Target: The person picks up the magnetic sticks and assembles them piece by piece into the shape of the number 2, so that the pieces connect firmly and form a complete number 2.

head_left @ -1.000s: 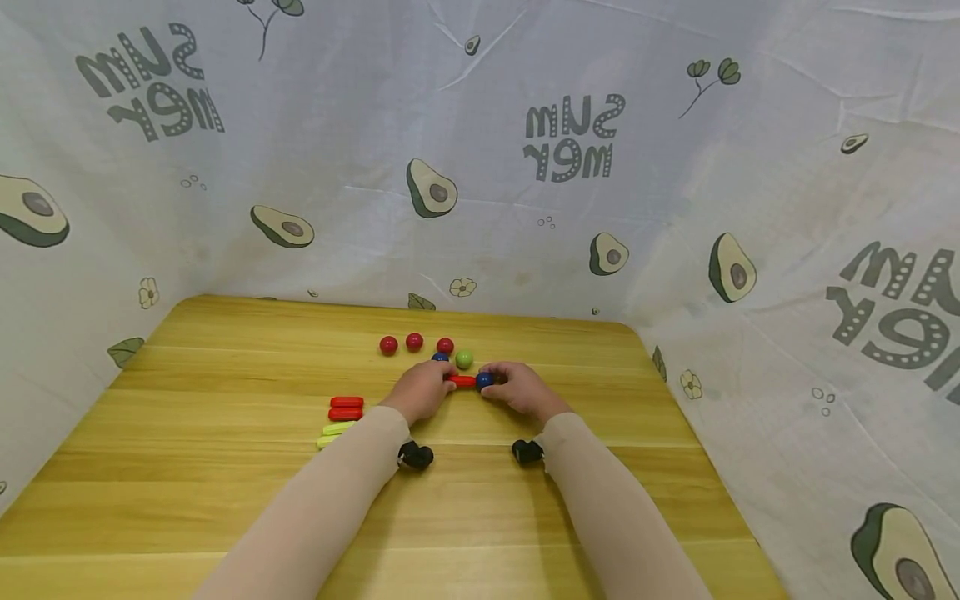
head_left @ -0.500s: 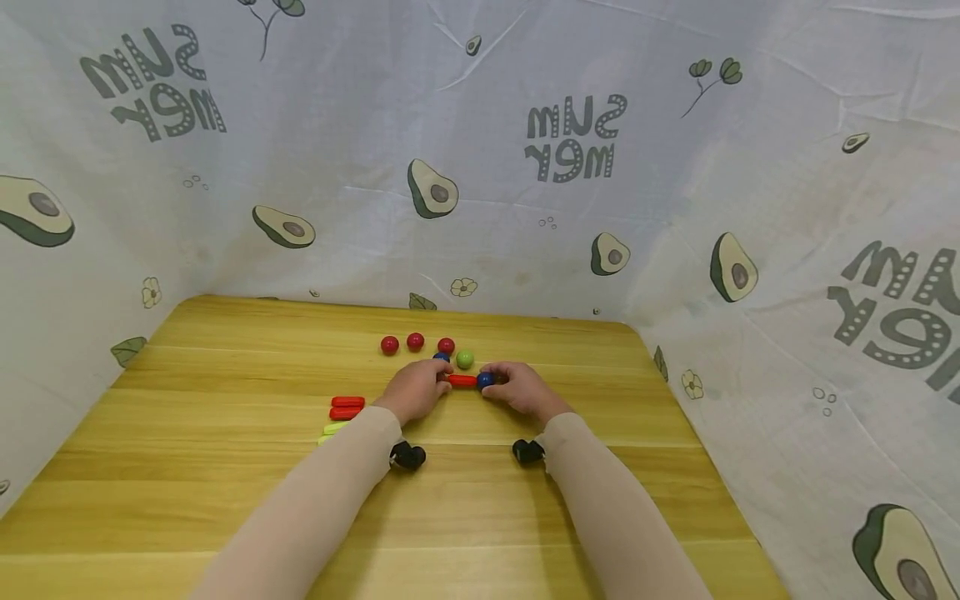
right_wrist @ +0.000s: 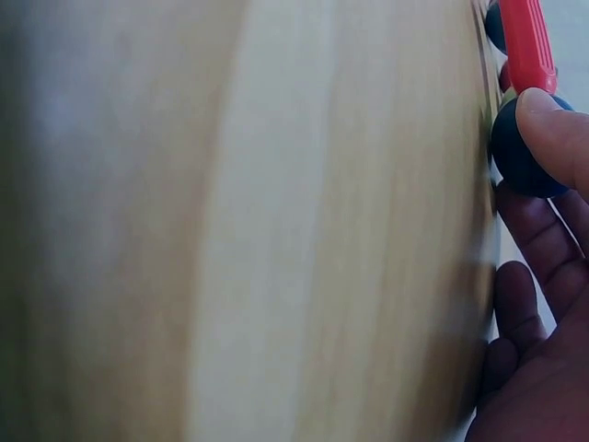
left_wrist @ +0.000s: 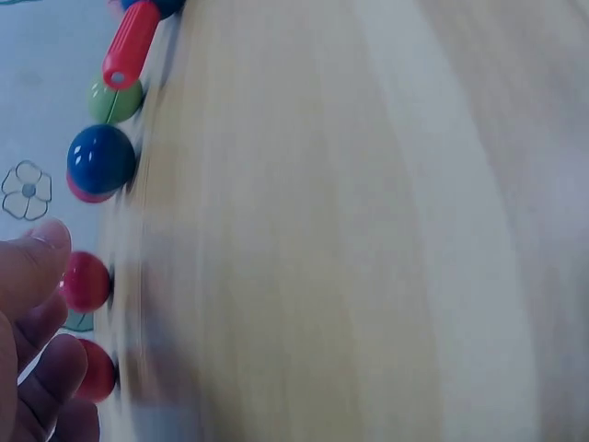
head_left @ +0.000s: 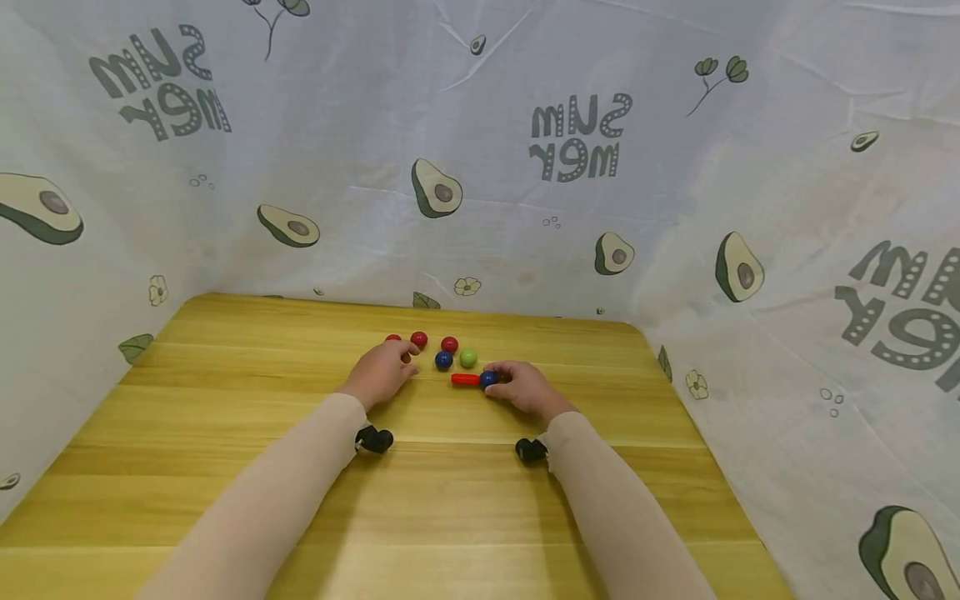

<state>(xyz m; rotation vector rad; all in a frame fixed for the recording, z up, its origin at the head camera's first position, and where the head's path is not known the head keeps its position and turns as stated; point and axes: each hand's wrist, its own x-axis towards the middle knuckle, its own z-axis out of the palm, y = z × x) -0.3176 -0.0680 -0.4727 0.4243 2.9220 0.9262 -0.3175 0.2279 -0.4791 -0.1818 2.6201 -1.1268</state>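
My right hand [head_left: 527, 390] pinches a dark blue ball [right_wrist: 517, 152] between thumb and fingers. A ribbed red rod [head_left: 465, 380] is joined to that ball and points left, its far end bare with a small hole [left_wrist: 117, 78]. My left hand [head_left: 378, 372] holds nothing; its fingers are spread and bent near the red balls [head_left: 418, 339], one of which it partly covers in the head view. Between the hands, a second blue ball [head_left: 444, 360] sits beside a green ball [head_left: 468, 357], with a third red ball [head_left: 449, 344] just behind.
The wooden table [head_left: 442, 500] ends at a white cloth [head_left: 495, 242] printed with avocados, which hangs behind and at the sides. A small black device [head_left: 375, 439] is on the left wrist, another black device [head_left: 531, 451] on the right. The left forearm [head_left: 277, 475] crosses the table's left half.
My left hand has let go of the red rod and moved left, exposing the loose blue ball. My forearm now covers the red and yellow rods at left. My right hand stays on its ball.
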